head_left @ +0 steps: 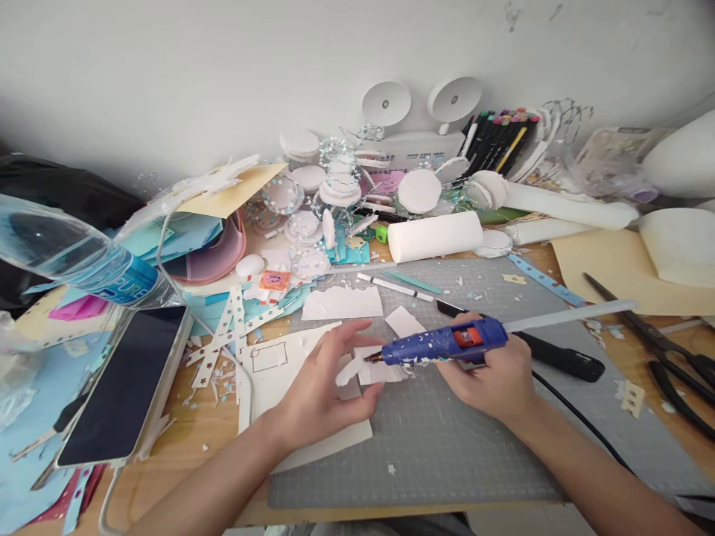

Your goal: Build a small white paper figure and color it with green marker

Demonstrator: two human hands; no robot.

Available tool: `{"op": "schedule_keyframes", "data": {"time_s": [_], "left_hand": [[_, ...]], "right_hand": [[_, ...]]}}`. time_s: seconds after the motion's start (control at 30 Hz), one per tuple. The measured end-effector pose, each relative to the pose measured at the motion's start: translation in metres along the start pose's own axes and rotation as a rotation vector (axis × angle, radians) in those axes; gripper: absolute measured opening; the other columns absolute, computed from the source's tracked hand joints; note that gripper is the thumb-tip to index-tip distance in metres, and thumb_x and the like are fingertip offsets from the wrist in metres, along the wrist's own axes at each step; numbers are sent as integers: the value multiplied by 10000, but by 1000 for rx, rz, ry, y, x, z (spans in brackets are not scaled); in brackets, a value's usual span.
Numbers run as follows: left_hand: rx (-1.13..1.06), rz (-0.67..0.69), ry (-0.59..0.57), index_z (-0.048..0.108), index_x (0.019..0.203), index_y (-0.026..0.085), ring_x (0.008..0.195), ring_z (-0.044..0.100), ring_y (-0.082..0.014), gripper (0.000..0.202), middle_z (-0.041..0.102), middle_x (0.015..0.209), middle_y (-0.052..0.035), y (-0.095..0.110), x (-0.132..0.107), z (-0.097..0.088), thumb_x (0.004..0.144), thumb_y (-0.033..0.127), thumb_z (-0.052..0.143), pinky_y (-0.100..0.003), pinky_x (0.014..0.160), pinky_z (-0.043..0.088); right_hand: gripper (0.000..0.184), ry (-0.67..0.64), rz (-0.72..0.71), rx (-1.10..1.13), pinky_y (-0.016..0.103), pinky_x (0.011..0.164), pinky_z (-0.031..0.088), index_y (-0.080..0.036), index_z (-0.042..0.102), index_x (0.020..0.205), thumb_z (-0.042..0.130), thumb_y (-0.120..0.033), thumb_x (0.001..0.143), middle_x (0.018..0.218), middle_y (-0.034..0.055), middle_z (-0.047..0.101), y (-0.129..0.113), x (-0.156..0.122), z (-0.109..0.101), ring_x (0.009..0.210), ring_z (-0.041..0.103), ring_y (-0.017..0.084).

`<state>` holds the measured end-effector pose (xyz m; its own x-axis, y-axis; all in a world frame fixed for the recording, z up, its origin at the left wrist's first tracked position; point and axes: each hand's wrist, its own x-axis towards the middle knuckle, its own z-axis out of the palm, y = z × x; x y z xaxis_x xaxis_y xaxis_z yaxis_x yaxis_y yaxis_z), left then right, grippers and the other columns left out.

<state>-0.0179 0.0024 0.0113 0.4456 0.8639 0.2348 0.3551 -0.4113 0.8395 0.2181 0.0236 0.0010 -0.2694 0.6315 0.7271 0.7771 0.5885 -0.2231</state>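
Observation:
My right hand (500, 376) is wrapped round a blue hot glue gun (441, 344) flecked with white bits. A long glue stick (575, 314) juts from its back end, and its nozzle points left. My left hand (321, 391) is just beyond the nozzle, thumb and fingers spread apart. A small white strip (349, 370) lies in the gap between those fingers; whether they touch it I cannot tell. Under the nozzle is a small white paper piece (383, 374). A cream sheet (302, 357) with a drawn rectangle extends beneath my left hand, over the grey cutting mat (447, 454).
A phone (126, 387) and a water bottle (83, 253) are at the left. Black scissors (651, 335) lie at the right, a black-handled cutter (558, 356) behind my right hand. A white roll (436, 237), white discs (418, 190) and markers (503, 145) crowd the back.

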Motion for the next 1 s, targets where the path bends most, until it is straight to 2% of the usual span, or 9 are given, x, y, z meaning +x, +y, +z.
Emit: {"op": "schedule_keyframes", "data": {"time_s": [0.37,0.53,0.77,1.0], "left_hand": [[42,-32,-8,277,1321,280,1100,599,-233,671,641,1165,-68,0,0,-1,774,154,644,-391,946,435],[55,-36,2,286,1314,273,1091,606,-244,657,644,1155,-77,1,0,-1,774,156,641,-399,943,438],[54,-40,15,296,1316,268,1084,606,-237,652,644,1151,-76,0,0,-2,778,165,649,-394,939,436],[52,-15,50,308,1317,255,1072,604,-199,660,642,1153,-60,-1,-1,-3,769,143,658,-346,959,434]], "right_hand": [[58,-65,58,84,239,423,442,-193,529,700,575,-159,697,531,-17,587,0,-1,-4,402,541,130],[68,-47,26,76,221,397,410,-192,525,703,569,-144,683,530,-27,583,-1,1,-5,379,513,112],[104,-27,-3,102,223,429,424,-200,512,674,546,-102,665,572,-18,610,-1,3,-5,420,545,119],[123,-17,-22,97,227,435,421,-196,496,669,552,-87,665,584,-9,613,1,4,-6,445,563,126]]}}
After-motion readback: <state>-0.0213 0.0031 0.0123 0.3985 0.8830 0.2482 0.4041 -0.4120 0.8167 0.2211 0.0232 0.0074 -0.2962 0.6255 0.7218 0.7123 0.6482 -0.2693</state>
